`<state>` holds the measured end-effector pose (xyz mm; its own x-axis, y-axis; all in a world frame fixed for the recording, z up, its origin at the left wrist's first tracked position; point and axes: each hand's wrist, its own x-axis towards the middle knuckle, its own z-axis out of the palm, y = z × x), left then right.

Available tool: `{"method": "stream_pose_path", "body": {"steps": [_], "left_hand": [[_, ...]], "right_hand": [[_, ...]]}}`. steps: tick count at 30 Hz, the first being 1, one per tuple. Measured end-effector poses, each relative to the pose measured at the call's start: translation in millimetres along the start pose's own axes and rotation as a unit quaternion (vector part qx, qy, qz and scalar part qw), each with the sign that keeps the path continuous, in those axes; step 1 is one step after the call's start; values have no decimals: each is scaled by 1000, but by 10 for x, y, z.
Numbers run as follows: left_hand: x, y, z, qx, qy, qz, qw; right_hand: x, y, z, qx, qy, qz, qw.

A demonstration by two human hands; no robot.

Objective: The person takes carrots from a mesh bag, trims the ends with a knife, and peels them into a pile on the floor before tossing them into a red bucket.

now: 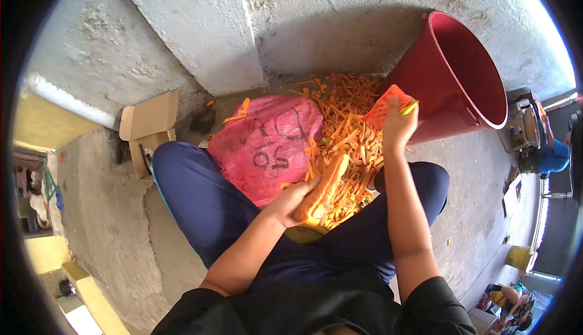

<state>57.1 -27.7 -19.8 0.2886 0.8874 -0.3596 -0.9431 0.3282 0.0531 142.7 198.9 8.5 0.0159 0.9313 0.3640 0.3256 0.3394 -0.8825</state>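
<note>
My left hand (291, 204) is wrapped round a thick orange carrot (328, 192), which slants up and to the right over a heap of orange peelings (349, 146). Raised near the red bucket, my right hand (401, 122) grips a flat orange-red piece full of small holes (381, 109). A bit of yellow-green (409, 108) shows at the fingers of that hand; its kind is unclear. A pink mesh sack (267, 146) with dark writing lies left of the peelings, close to my left hand.
A large red bucket (419, 86) leans at the upper right by the wall (328, 1). An opened cardboard box (149, 119) stands at the left. My bent legs (194, 195) frame the heap. Another person (516, 304) is at the lower right.
</note>
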Motion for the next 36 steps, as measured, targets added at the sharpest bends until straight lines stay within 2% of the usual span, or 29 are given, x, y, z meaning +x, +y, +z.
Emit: {"method": "stream_pose_path", "body": {"steps": [2, 3, 4, 5, 6, 7, 8, 9, 10, 12, 19, 20, 22, 23, 24, 26, 28, 29, 32, 33, 34, 36], "left_hand": [[18, -4, 9, -4, 1, 11, 1000], [31, 33, -64, -35, -10, 5, 999], [62, 55, -72, -41, 15, 17, 999], [99, 74, -66, -47, 41, 28, 998], [128, 80, -78, -53, 67, 37, 996], [163, 80, -151, -47, 51, 49, 996], [163, 79, -127, -46, 67, 63, 995], [165, 74, -79, -45, 83, 76, 993], [169, 68, -52, -45, 97, 88, 990], [164, 69, -48, -71, 83, 96, 989], [170, 61, 61, -42, 138, 97, 985], [160, 63, 99, -34, 149, 95, 984], [102, 92, -41, -5, 50, 59, 997], [77, 85, -95, 8, 0, 40, 999], [66, 22, 37, -2, 60, 47, 997], [62, -31, 23, 26, 116, 60, 991], [97, 25, -84, -17, 99, 73, 992], [114, 44, -119, -40, 91, 81, 992], [179, 91, -81, -52, 105, 103, 988], [173, 102, -214, -25, -25, 92, 995], [173, 94, -197, -16, 12, 94, 995], [180, 70, -116, 3, 85, 97, 992]], "right_hand": [[83, -139, -110, 55, -18, 77, 995], [36, -96, -92, 52, -26, 20, 998], [-115, -289, -109, 114, -72, 70, 988], [-254, -215, -70, 168, -108, 108, 974], [-442, -338, -76, 157, -146, 89, 973], [-620, -445, -70, 163, -177, 131, 962], [-760, -428, -59, 172, -223, 124, 951], [-867, -495, -60, 227, -277, 155, 921], [-972, -490, -28, 199, -269, 105, 936], [-1020, -483, -12, 181, -309, 111, 927], [-992, -559, -49, 80, -313, 61, 944], [-977, -497, -24, 56, -275, 6, 960], [-859, -329, 69, 7, -193, -104, 976], [-677, -287, 73, 2, -162, -59, 985], [-459, -257, 62, -4, -131, -15, 991], [-164, -198, 20, -53, -96, 28, 994], [-69, -217, -44, 19, -90, 88, 992], [-93, -124, -18, 29, -68, 22, 997], [-462, -359, -50, 148, -161, 53, 974], [-602, -361, -41, 140, -189, 33, 971], [-729, -402, -36, 130, -217, 13, 967], [-913, -591, -89, 178, -304, 147, 924]]}}
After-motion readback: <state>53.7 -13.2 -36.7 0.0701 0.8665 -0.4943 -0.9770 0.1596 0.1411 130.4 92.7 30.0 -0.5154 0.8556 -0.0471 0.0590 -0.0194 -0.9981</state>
